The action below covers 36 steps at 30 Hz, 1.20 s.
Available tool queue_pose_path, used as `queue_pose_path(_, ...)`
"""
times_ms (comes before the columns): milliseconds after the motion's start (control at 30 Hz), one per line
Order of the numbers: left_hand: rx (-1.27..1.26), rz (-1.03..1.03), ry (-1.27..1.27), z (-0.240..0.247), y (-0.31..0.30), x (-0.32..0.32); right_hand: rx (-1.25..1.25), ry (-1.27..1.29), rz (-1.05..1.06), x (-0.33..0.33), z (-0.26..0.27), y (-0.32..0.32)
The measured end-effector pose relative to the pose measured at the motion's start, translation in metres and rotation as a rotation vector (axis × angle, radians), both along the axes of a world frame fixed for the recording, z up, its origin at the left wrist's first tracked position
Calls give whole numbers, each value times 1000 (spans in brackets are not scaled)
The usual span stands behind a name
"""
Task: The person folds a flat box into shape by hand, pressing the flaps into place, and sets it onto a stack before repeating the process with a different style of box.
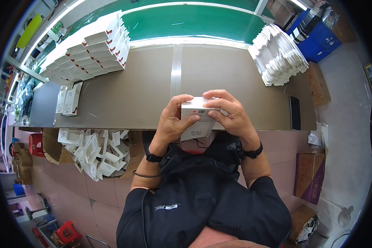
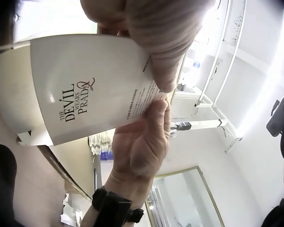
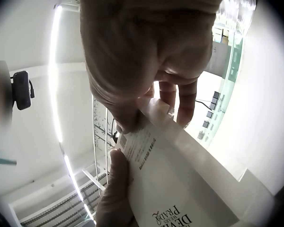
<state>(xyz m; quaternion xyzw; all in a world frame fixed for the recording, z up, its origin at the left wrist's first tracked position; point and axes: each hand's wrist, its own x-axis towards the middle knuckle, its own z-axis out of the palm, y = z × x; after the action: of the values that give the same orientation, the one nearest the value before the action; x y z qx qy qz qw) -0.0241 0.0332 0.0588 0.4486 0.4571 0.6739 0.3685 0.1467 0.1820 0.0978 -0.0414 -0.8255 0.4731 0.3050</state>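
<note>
A white carton (image 1: 199, 124) printed with "The Devil Wears Prada 2" is held between both hands at the table's front edge. My left hand (image 1: 170, 122) grips its left side, thumb across the near printed face and index finger at the top corner. From the other side my right hand (image 1: 234, 113) grips it, thumb on the near face and fingers over the top end. In the left wrist view the carton's far end shows a pale flap (image 2: 24, 137) sticking out. Both thumbs press close to the small print, seen in the right wrist view on the carton face (image 3: 156, 175).
Stacked white boxes (image 1: 91, 49) stand at the table's back left, with two more boxes (image 1: 72, 99) nearer. Flat white cartons (image 1: 279, 58) are piled at the right, and a phone (image 1: 294, 113) lies below them. White card inserts (image 1: 99, 153) fill a container under the table's left front.
</note>
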Motion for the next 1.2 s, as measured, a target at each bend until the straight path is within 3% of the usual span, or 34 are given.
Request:
queue_pose_path(400, 53, -1, 117, -5, 2, -1, -22, -73, 81, 3, -3, 1)
queue_pose_path(633, 44, 18, 41, 3, 3, 1, 12, 17, -61, -1, 2, -6)
queue_pose_path(1067, 132, -17, 65, -2, 3, -6, -129, 103, -40, -1, -13, -4)
queue_pose_path(1200, 116, -14, 50, 2, 2, -6, 35, 105, -42, 0, -12, 0)
